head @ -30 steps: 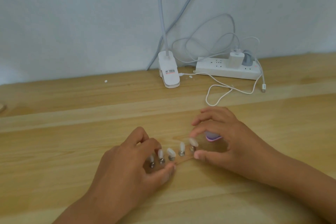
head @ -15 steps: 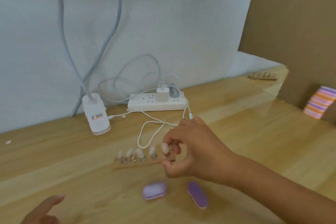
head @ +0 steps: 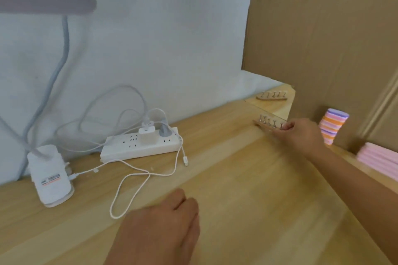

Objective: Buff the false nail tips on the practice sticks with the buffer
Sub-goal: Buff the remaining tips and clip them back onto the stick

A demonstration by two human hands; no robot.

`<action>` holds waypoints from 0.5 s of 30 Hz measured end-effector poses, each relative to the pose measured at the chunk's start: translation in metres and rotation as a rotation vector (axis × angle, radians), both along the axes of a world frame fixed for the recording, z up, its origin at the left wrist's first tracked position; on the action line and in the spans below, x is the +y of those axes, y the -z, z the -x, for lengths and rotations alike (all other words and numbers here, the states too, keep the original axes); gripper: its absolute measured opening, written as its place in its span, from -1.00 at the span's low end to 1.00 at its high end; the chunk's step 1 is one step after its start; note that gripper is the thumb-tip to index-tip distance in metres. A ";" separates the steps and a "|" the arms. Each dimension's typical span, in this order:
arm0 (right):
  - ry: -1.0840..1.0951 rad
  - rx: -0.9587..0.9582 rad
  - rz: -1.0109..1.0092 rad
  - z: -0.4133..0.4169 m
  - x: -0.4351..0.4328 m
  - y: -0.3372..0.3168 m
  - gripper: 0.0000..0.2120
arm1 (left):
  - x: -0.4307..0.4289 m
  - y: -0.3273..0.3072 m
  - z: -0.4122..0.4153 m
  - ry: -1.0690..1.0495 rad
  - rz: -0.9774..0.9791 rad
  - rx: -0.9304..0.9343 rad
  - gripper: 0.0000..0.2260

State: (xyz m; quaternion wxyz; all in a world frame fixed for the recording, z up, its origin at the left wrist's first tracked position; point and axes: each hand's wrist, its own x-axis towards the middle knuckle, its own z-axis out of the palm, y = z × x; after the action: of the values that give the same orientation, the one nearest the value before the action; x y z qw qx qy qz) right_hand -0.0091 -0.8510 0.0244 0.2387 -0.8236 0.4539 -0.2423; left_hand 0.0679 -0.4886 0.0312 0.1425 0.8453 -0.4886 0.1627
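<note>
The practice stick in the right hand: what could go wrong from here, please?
1. The right hand grips the practice stick by one end only, so the free end may tip or twist in the grip.
2. The striped stack of buffers stands just beside that hand; a careless move might knock it over.
3. A loose white cable lies on the table; a stick carried low could catch it.

Soft, even, fairly bright light; the wall [head: 172,38] looks bluish. Faint shadows sit under the power strip [head: 140,147]. Everything is blurred, worst at the right, where the right hand [head: 301,133] and pink blocks [head: 379,157] smear. Wide-angle distortion tilts the cardboard [head: 323,38]
</note>
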 end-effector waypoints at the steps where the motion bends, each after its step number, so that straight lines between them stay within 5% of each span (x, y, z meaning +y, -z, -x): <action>1: 0.014 -0.007 -0.010 -0.002 -0.003 0.006 -0.73 | -0.030 -0.003 0.007 0.083 0.018 0.010 -0.81; 6: 0.140 0.050 0.015 -0.020 -0.021 0.022 -0.80 | -0.162 0.011 -0.009 0.106 -0.097 0.249 -0.83; 15: 0.268 0.060 0.136 -0.043 -0.045 0.030 -0.58 | -0.251 0.039 0.004 0.158 -0.034 0.191 -0.81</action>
State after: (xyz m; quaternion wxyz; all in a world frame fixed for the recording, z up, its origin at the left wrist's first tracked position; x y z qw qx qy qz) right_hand 0.0340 -0.8961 -0.0058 0.1341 -0.7767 0.5493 -0.2776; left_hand 0.0643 -0.7397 -0.0075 0.1862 0.8181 -0.5406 0.0616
